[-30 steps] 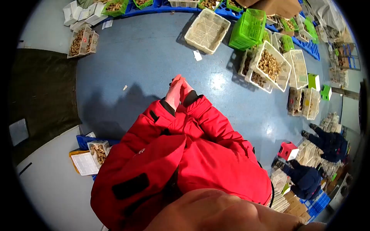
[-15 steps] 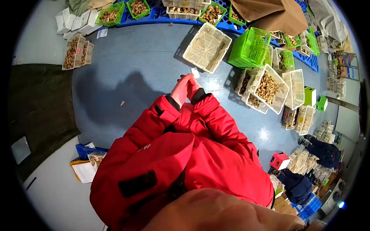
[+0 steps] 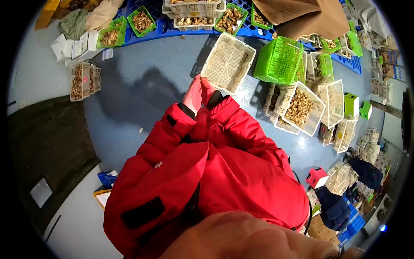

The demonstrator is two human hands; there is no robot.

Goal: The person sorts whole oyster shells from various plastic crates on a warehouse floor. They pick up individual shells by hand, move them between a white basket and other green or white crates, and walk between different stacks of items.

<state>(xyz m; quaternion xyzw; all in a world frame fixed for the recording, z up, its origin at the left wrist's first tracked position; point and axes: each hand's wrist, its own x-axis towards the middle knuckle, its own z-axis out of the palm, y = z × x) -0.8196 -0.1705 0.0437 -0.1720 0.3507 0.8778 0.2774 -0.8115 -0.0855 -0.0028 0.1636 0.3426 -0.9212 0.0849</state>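
My left hand [image 3: 192, 93] and my right hand [image 3: 207, 90] are pressed together in front of my red jacket, fingers closed and pointing away from me. Nothing shows between them, though the palms are hidden. Just beyond the fingertips, a white plastic crate [image 3: 225, 64] lies on the floor, its lattice bottom largely bare. The hands overlap its near left corner in the view; whether they touch it I cannot tell.
Stacked green crates [image 3: 278, 60] stand to the right, beside a white crate of small brown mushrooms [image 3: 299, 108]. Green baskets [image 3: 141, 21] of mushrooms rest on blue pallets [image 3: 161, 23] at the back. Mushroom-filled crates [image 3: 82, 81] stand at the left; people in dark clothes [image 3: 332, 209] are at lower right.
My hands have gone from loosely clasped with bent fingers to straighter fingers laid together. The view has shifted a little, and the hands now appear closer to the white crate.
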